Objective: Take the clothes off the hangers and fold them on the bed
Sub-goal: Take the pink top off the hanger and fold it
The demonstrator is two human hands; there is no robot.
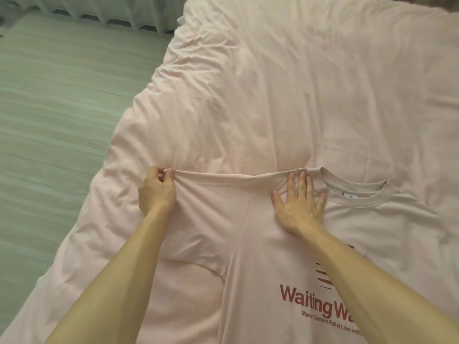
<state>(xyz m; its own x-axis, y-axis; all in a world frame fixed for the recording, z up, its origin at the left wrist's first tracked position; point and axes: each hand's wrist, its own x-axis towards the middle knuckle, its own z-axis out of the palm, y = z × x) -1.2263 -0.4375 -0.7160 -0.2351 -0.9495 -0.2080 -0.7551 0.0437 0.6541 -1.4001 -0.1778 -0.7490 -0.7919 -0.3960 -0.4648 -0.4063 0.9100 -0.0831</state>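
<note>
A: A wrinkled pink bed is seen, floor at nine o'clock; the T-shirt is spread flat at six.

B: Its sleeve is pinched in the left hand's grip; the right hand is pressed flat, holding nothing. If tugged hard, the limp, soft cotton could be dragged askew.

the t-shirt is pale pink with dark red lettering and a few red stripes printed above it. bed cover is basically the same soft pink, and the floor looks light grey-green wood grain.
</note>
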